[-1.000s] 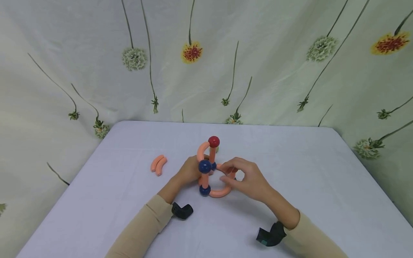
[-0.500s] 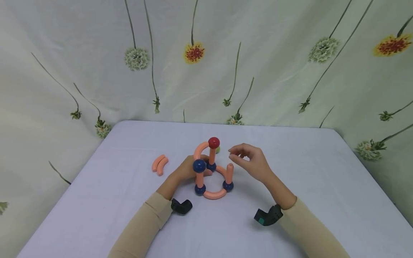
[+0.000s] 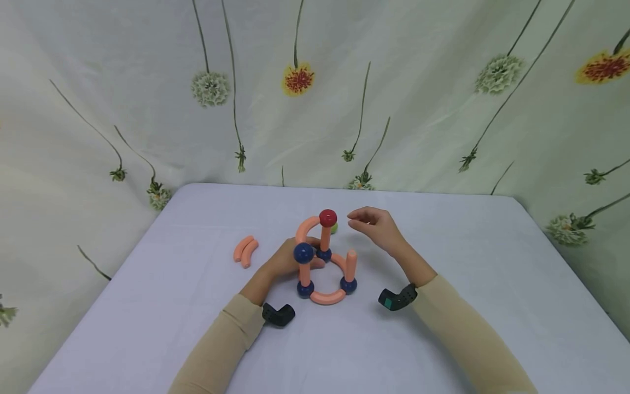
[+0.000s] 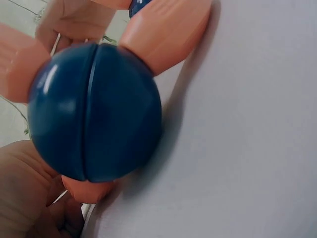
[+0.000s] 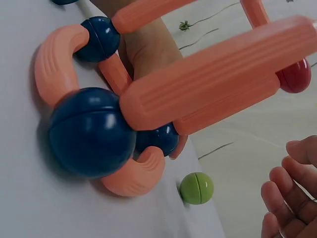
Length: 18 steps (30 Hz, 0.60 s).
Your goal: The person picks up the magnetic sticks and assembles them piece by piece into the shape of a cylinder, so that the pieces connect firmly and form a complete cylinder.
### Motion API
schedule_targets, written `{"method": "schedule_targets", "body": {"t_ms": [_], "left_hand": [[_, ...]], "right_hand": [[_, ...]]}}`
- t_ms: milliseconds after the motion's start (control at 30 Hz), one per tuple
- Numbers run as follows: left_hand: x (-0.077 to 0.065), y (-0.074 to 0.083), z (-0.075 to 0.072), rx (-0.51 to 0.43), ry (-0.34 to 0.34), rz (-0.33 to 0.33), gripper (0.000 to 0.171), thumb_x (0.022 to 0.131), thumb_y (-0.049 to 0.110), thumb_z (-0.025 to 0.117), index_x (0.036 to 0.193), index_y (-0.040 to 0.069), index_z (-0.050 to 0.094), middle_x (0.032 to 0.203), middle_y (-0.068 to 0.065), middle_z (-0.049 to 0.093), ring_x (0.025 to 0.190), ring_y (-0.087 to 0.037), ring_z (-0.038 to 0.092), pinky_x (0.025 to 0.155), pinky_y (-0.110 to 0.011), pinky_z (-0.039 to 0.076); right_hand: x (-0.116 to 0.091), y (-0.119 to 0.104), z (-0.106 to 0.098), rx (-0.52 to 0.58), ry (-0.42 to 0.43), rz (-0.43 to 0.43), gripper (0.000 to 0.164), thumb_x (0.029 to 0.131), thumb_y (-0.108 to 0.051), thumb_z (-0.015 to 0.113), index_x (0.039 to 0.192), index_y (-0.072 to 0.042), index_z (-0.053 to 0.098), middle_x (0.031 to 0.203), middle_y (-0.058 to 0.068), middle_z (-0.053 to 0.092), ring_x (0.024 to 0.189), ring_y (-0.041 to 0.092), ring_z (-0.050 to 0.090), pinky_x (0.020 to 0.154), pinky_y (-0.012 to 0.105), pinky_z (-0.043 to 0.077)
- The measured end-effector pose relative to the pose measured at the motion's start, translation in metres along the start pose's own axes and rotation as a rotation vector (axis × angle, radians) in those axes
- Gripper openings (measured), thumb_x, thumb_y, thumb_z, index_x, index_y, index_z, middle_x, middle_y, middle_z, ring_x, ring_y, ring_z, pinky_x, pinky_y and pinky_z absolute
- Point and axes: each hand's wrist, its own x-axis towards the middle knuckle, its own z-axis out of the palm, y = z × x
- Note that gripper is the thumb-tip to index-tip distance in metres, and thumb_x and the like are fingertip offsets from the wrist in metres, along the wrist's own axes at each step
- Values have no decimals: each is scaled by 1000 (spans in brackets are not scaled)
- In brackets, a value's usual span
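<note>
A frame of orange magnetic sticks and blue balls stands mid-table, its ring of curved sticks [image 3: 327, 298] lying flat. A red ball [image 3: 328, 218] tops the back post, and an arched stick [image 3: 306, 227] links it to a raised blue ball [image 3: 303, 253]. On the right an upright stick [image 3: 350, 265] has a bare top. My left hand [image 3: 284, 260] reaches behind the frame and grips it around the back blue ball [image 3: 323, 254], its fingers partly hidden. Beyond the upright stick, my right hand [image 3: 379, 227] hovers with loosely bent fingers, holding nothing. A green ball [image 5: 197, 188] lies nearby, behind the frame.
Two loose curved orange sticks [image 3: 245, 251] lie side by side at the left of the white-covered table [image 3: 443, 241]. A flower-printed cloth [image 3: 418, 98] hangs behind the table's far edge.
My right hand has let go of the upright stick on the right and moved up and away toward the back. The frame shifted slightly left early on; my left hand stays on it.
</note>
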Motion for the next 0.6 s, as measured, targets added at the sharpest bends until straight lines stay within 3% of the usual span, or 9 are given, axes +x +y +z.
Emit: {"method": "schedule_targets", "body": {"t_ms": [100,233,433,600], "left_hand": [[-1,-1,0,3,2,7,52,82,23,79,128,6,63,120,-7,67,99,-19,62,90,-43,46],[0,-3,1,3,3,15,51,83,23,79,128,6,63,120,-7,67,97,-18,62,89,-42,47],[2,-6,2,6,7,2,52,82,25,79,128,7,64,120,-5,67,99,-17,62,90,-43,46],[2,-9,2,6,11,-7,52,81,24,80,128,8,63,120,-4,67,101,-16,62,92,-43,46]], "right_hand": [[11,6,4,34,-20,91,33,95,-20,65,120,1,64,109,12,67,98,26,60,90,48,49],[23,15,10,51,-28,159,33,95,-20,64,121,1,64,106,11,67,97,25,59,87,43,48],[32,29,23,52,-30,212,33,93,-19,66,121,-1,64,106,12,66,94,22,60,75,30,49],[33,39,31,5,-11,197,38,91,-18,69,124,-1,61,114,15,63,101,26,59,83,32,51]]}}
